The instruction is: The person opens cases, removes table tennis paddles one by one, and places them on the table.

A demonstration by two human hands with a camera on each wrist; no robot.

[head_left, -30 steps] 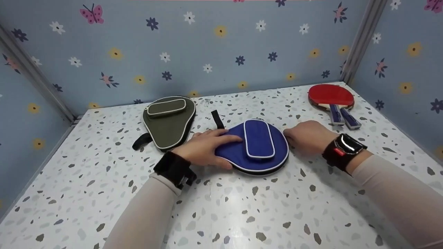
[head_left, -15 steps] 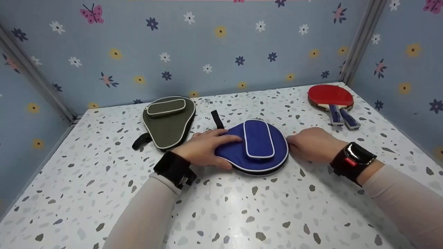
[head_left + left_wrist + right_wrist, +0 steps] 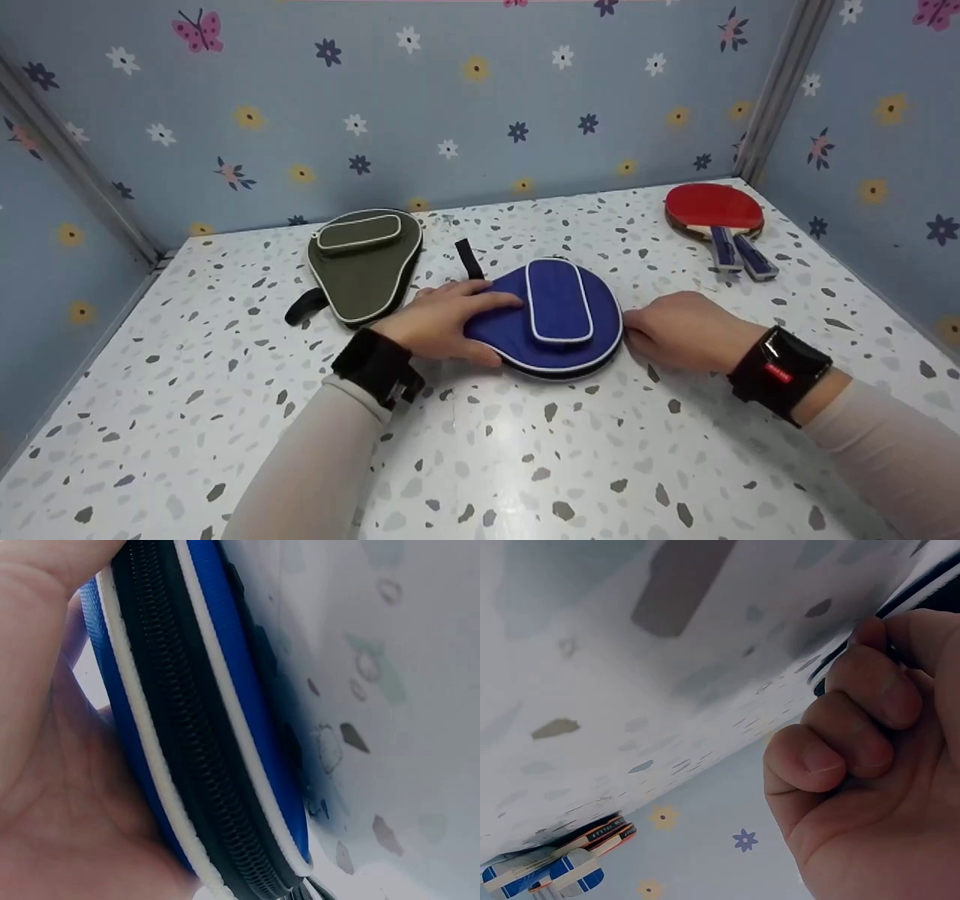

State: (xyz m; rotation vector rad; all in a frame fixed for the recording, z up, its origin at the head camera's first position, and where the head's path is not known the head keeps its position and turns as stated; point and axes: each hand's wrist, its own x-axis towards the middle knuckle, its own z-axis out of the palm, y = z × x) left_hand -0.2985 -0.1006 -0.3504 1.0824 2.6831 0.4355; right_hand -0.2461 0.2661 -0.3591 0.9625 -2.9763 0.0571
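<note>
My left hand point(image 3: 442, 324) holds the blue case point(image 3: 551, 319) flat on the bench point(image 3: 480, 450), thumb under its edge. My right hand point(image 3: 686, 330) has slid nearer me — fingers curled, apparently pinching the zipper point(image 3: 191, 735) — so the case looks to be unzipping.

Even, bright overhead lighting; soft shadows.
A pale glare is seen on the table point(image 3: 487, 450) at lower centre; both wrist views are blurred by closeness, and the head view is bowed at its edges.
</note>
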